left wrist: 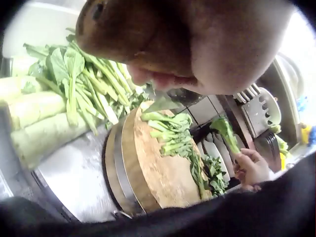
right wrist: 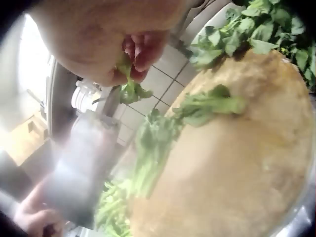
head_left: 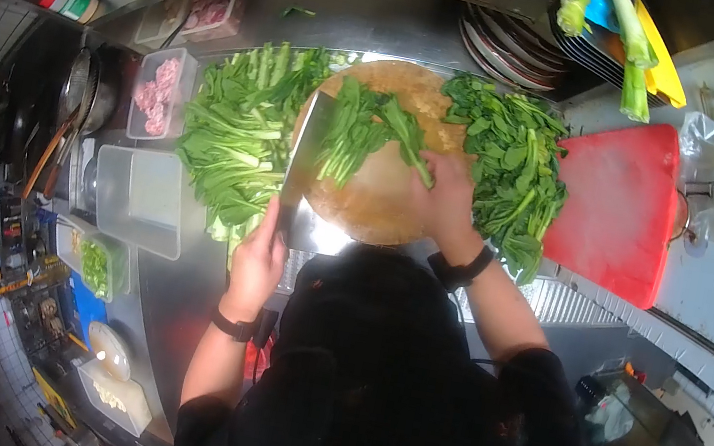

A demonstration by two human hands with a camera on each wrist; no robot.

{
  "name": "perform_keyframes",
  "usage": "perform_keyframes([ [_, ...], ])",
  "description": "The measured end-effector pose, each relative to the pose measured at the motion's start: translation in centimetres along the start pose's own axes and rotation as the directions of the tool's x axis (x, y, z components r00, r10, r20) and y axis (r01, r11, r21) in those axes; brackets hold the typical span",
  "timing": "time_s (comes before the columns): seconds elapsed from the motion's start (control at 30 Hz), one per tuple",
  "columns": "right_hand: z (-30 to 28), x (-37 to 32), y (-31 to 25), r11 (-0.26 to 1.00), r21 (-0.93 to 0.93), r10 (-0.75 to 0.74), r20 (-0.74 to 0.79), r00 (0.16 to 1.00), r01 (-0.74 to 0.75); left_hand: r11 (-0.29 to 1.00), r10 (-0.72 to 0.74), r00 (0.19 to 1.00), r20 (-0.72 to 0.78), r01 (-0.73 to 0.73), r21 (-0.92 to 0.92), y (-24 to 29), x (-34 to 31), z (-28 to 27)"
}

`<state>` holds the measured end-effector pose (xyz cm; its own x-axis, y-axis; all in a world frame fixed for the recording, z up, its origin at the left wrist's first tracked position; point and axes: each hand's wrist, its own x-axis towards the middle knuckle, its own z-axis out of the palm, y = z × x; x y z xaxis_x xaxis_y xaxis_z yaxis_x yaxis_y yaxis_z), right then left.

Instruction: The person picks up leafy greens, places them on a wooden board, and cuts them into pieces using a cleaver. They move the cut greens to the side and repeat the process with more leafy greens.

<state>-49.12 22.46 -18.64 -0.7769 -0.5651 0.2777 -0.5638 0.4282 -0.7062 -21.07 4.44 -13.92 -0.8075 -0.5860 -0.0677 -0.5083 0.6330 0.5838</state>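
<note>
My left hand [head_left: 257,263] grips a cleaver [head_left: 306,147], its broad blade upright at the left side of a round wooden chopping block [head_left: 378,212]. The butt of its wooden handle [left wrist: 106,24] looms large in the left wrist view. Over the block's right half, my right hand [head_left: 445,199] pinches one leafy green stalk [left wrist: 225,132] near its cut end. Between the blade and that hand lies a small bunch of leafy greens [head_left: 345,140] on the block. In the right wrist view the cleaver's blade [right wrist: 89,158] is blurred.
Leafy greens are heaped left [head_left: 236,125] and right [head_left: 521,185] of the block. Farther right lies a red cutting board [head_left: 613,206]. On the left stand a tub of pinkish meat [head_left: 156,97] and a clear plastic tub [head_left: 137,199]. Stacked plates [head_left: 512,50] line the back.
</note>
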Motion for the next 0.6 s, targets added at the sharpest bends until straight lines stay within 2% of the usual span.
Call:
perform_keyframes([
  [0.03, -0.6, 0.9, -1.0, 0.997, 0.066, -0.031, -0.030, 0.999, 0.033, 0.994, 0.028, 0.997, -0.069, -0.021, 0.107, -0.4, 0.5, -0.3],
  [0.07, -1.0, 2.1, -2.2, 0.989, 0.149, 0.017, -0.025, 1.000, -0.013, 0.986, 0.009, 0.997, -0.077, 0.004, 0.167, -0.9, 1.0, -0.4],
  [0.1, -0.6, 3.2, -2.6, 0.988, 0.155, 0.004, -0.019, 1.000, -0.001, 0.986, 0.001, 0.996, -0.090, 0.014, 0.167, -1.3, 1.6, -0.6],
  [0.2, 1.1, 7.0, -3.1, 0.972, 0.226, -0.038, -0.095, 0.995, 0.059, 0.890, 0.097, 0.995, 0.012, -0.092, 0.446, -2.7, 3.0, -0.3],
  [0.23, 1.8, 8.0, -3.1, 0.966, 0.256, -0.008, -0.109, 0.994, 0.036, 0.892, 0.090, 0.996, 0.000, -0.081, 0.445, -2.6, 2.9, -0.2],
  [0.3, 2.9, 9.4, -3.2, 0.959, 0.284, 0.016, -0.120, 0.993, 0.019, 0.884, 0.117, 0.989, 0.091, -0.146, 0.445, -1.9, 2.9, 0.5],
  [0.37, 3.9, 10.3, -3.3, 0.967, 0.251, 0.049, -0.032, 0.998, -0.039, 0.897, 0.130, 0.987, 0.098, -0.159, 0.413, -1.3, 2.3, 1.1],
  [0.5, 6.7, 10.3, -2.5, 0.982, 0.190, 0.006, 0.056, 0.998, -0.017, 0.953, 0.107, 0.988, 0.114, -0.135, 0.271, -0.8, 1.0, 0.9],
  [0.57, 8.0, 10.0, -2.1, 0.982, 0.173, -0.103, 0.139, 0.985, 0.079, 0.985, 0.039, 0.999, -0.033, -0.033, 0.170, -1.9, 0.1, 1.3],
  [0.6, 8.4, 9.9, -2.2, 0.982, 0.174, -0.103, 0.139, 0.985, 0.078, 0.989, 0.049, 0.993, -0.106, -0.034, 0.141, -2.1, 0.1, 1.2],
])
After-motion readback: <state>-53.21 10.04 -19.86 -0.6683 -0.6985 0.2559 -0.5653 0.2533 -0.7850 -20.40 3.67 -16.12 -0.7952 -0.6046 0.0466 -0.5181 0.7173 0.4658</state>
